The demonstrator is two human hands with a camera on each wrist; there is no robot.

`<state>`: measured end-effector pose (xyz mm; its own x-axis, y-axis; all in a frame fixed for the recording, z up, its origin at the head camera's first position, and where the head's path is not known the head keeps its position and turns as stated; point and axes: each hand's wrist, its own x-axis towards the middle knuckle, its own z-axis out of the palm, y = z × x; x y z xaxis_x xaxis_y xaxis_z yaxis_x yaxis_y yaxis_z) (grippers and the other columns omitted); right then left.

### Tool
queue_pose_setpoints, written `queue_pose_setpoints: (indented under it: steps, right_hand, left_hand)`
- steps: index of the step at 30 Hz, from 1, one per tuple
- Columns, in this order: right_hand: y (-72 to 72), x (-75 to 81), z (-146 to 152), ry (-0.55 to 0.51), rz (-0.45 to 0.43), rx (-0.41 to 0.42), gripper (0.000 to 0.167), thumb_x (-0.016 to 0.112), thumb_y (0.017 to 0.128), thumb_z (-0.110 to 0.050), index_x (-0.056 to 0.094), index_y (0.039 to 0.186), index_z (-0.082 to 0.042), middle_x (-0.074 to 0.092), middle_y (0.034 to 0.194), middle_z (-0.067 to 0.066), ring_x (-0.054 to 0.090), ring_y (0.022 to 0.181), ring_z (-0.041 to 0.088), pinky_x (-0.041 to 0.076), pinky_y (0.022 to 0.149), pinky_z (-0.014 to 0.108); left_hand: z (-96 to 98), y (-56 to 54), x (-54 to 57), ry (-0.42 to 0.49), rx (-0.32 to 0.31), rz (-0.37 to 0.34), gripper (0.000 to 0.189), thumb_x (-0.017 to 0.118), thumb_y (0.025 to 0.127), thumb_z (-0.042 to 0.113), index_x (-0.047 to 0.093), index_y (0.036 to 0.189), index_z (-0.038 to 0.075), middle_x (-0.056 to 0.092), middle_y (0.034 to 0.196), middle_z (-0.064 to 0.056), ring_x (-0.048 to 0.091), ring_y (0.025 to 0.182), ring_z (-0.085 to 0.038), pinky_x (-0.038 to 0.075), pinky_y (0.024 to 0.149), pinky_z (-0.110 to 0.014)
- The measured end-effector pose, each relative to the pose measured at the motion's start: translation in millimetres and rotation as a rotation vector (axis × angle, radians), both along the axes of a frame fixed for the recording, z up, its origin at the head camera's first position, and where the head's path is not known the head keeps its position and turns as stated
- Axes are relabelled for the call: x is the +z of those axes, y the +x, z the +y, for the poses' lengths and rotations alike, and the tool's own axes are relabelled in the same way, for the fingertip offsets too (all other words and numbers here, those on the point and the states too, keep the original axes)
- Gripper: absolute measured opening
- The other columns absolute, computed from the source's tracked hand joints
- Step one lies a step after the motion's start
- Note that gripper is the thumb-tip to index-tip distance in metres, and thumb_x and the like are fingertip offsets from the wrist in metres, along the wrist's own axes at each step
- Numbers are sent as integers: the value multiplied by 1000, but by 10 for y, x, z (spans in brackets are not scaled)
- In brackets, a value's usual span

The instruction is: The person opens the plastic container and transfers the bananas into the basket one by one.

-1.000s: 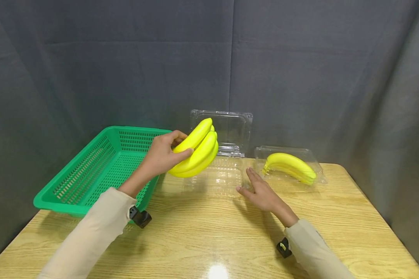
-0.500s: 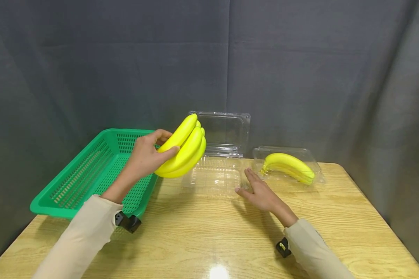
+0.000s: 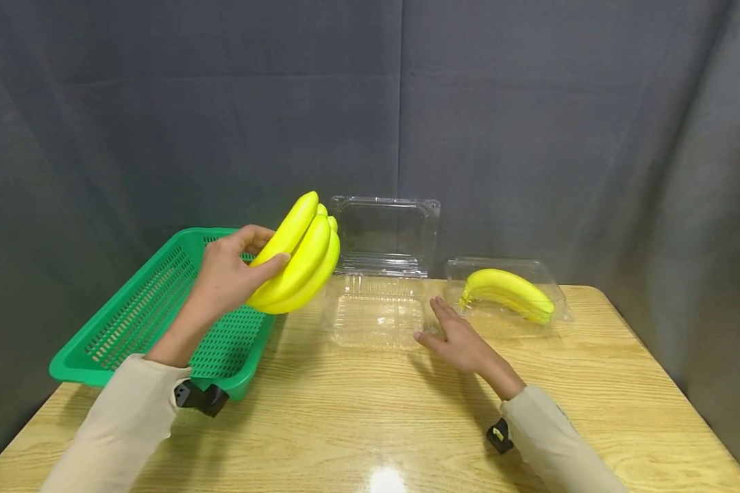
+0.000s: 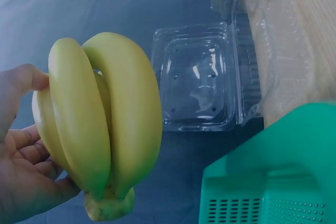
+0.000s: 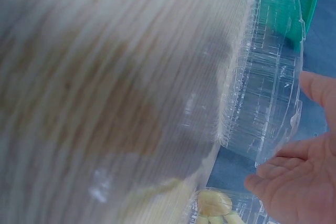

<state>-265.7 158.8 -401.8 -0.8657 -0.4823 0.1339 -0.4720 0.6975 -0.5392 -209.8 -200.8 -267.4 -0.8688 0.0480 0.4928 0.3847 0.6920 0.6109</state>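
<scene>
My left hand [image 3: 225, 274] grips a bunch of yellow bananas [image 3: 302, 257] and holds it in the air, over the right side of the green basket [image 3: 247, 390]. In the left wrist view the bunch's stem end [image 4: 109, 205] points down and the thumb presses one side. A transparent clamshell box [image 3: 379, 322] stands on the table with its lid [image 3: 385, 229] raised at the back. My right hand [image 3: 459, 339] is at the box's right side, fingers extended, holding nothing; in the right wrist view the fingertips are right by its rim [image 5: 296, 121].
Another clear clamshell [image 3: 561, 315], at the back right, contains a bunch of bananas [image 3: 508, 291]. The perforated basket stands at the left on the wooden table [image 3: 321, 424]. A grey curtain [image 3: 499, 137] hangs behind the table's back edge.
My left hand has carried the bananas leftward, from in front of the open clamshell to over the basket's right side. The right hand has stayed almost still.
</scene>
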Motion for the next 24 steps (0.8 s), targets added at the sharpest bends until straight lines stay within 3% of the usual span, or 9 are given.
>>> queue_pose_setpoints:
  steps: [13,24]
  right_hand:
    - [15,5,66,-1,-7,-13,82,54,98,-40,14,149,11,10,156,27,12,142,43,13,111,57]
    - [17,-34,-10,-3,-15,9,80,56,98,-35,16,148,13,12,155,28,11,142,43,13,112,56]
  left_hand:
    - [-129,76,67,17,47,8,45,68,89,37,64,118,2,69,101,-12,59,91,-23,49,63,-33]
    - [-328,212,59,36,83,-8,43,68,90,36,65,118,3,67,96,-12,57,89,-20,47,59,-23]
